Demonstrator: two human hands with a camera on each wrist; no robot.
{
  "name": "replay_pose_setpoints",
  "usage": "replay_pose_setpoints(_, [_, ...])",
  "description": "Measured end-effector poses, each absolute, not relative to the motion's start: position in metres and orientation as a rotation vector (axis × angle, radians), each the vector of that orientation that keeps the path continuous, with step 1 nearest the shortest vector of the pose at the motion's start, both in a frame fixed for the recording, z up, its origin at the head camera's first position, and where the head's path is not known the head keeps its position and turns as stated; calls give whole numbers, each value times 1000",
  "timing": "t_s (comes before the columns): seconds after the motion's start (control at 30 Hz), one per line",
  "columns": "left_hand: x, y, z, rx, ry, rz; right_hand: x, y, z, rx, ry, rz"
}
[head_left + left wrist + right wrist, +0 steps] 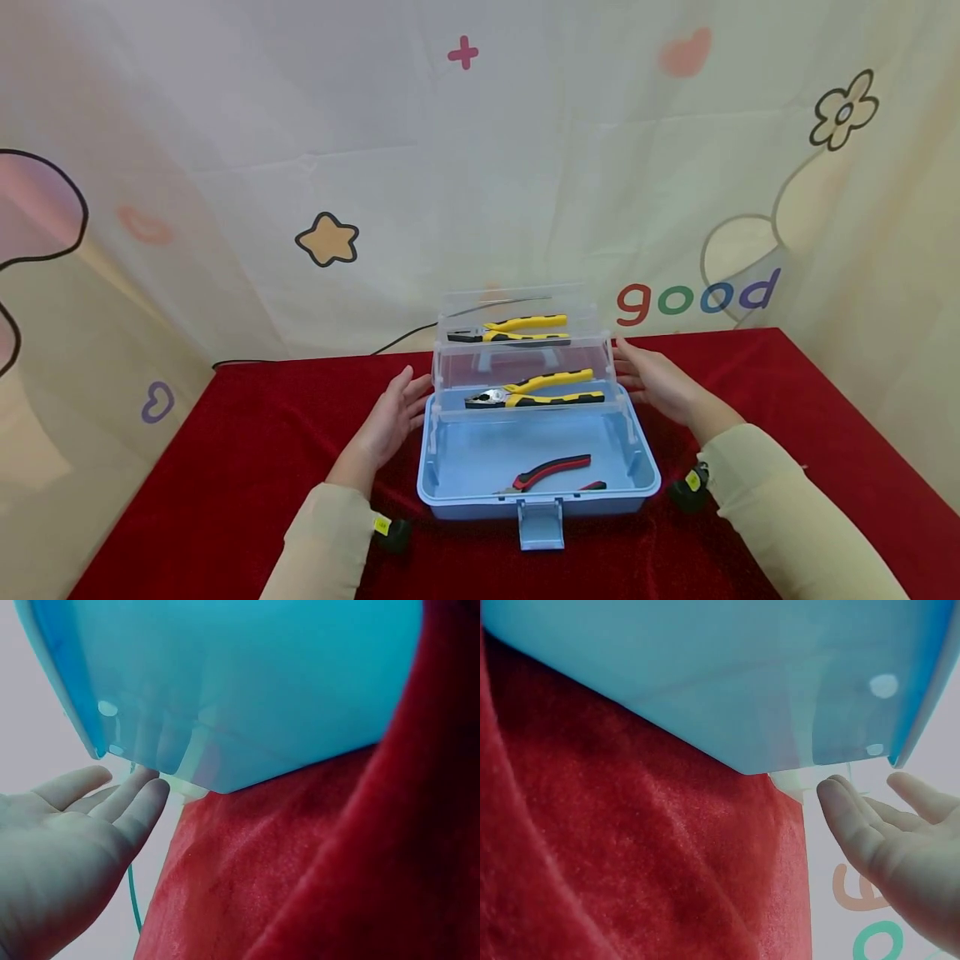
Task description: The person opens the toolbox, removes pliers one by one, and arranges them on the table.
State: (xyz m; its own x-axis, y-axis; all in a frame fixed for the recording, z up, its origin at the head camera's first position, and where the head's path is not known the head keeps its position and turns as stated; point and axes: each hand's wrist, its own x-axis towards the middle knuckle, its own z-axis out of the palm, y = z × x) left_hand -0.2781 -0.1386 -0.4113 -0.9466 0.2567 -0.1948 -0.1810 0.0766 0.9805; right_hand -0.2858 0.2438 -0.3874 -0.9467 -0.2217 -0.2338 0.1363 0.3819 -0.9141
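A light blue toolbox (pixel 480 507) stands unfolded, its clear trays (pixel 495 362) raised in steps at the back. Yellow-and-black pliers (pixel 557 401) lie in the lower tray, and a second yellow-and-black pair (pixel 536 322) lies higher up. Red-and-black pliers (pixel 553 472) rest on the box floor, partly hidden by the front wall. My left hand (pixel 392 419) is at the box's left side, fingers extended towards its rear corner. On the opposite side is my right hand (pixel 660 385), fingers likewise extended. Both hands hold nothing; whether fingertips touch the box I cannot tell.
A red velvet cloth (pixel 300 433) covers the table beneath the box. The front latch (pixel 542 533) hangs down. Behind stands a pale printed curtain (pixel 510 167). A dark cable (pixel 405 335) runs along the table's back edge on the left.
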Motion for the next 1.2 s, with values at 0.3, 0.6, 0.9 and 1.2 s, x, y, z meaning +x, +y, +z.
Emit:
replay_pose_setpoints(0.3, [-272,-137,-410,79,2081,1933,-284,246,-387,-98,2331,-1584])
replay_pose_setpoints(0.6, [-267,-138,-410,125,2090,1956,-282,246,-384,-95,2345,-1559])
replay_pose_setpoints(0.9, [-259,-136,-413,102,2123,1969,-276,247,-383,-113,2391,-1536])
replay_pose_setpoints(1.2, [-249,-138,-418,86,2181,1954,-272,248,-372,-158,2454,-1523])
